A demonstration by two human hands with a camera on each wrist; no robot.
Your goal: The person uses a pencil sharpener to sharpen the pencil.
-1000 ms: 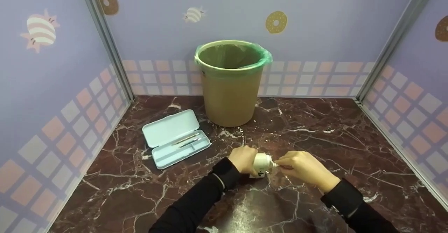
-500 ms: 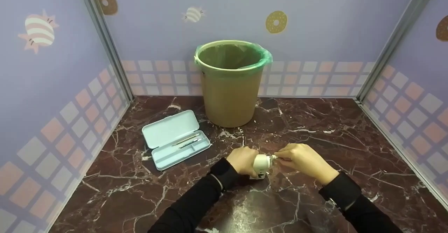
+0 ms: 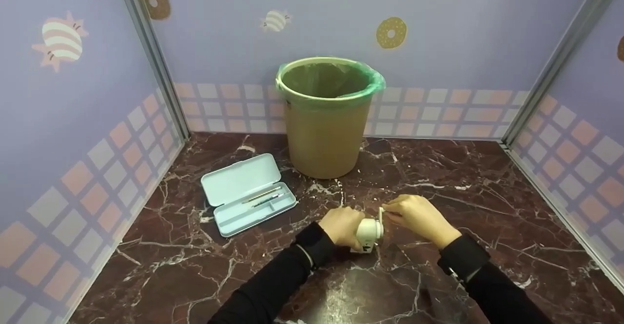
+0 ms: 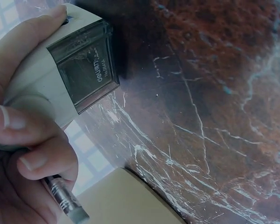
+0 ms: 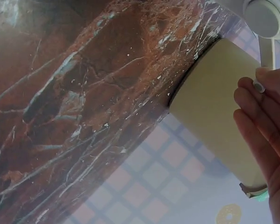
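In the head view my left hand [image 3: 341, 226] grips a white crank pencil sharpener [image 3: 365, 232] low over the marble-patterned table. The left wrist view shows its see-through shavings drawer [image 4: 86, 70] and a pencil [image 4: 65, 198], eraser end outward, held between curled fingers at the sharpener's other side. The pencil's tip is hidden. My right hand [image 3: 417, 217] pinches the knob of the crank [image 3: 380, 219], whose arm points upward in the head view. In the right wrist view thumb and forefinger meet at the end of the crank arm [image 5: 267, 51].
A light blue pencil case [image 3: 226, 221] lies open on the left, with two pencils [image 3: 261, 196] in it. Behind stands a beige bin [image 3: 324, 139] lined with a green bag. Small crumbs dot the table [image 3: 463, 217]. Patterned panels [image 3: 219, 36] enclose the back and sides.
My right hand has swung the crank upward in the head view, moving slightly up with it. My left hand still holds the sharpener, which is tilted a little differently. The head view has shifted slightly.
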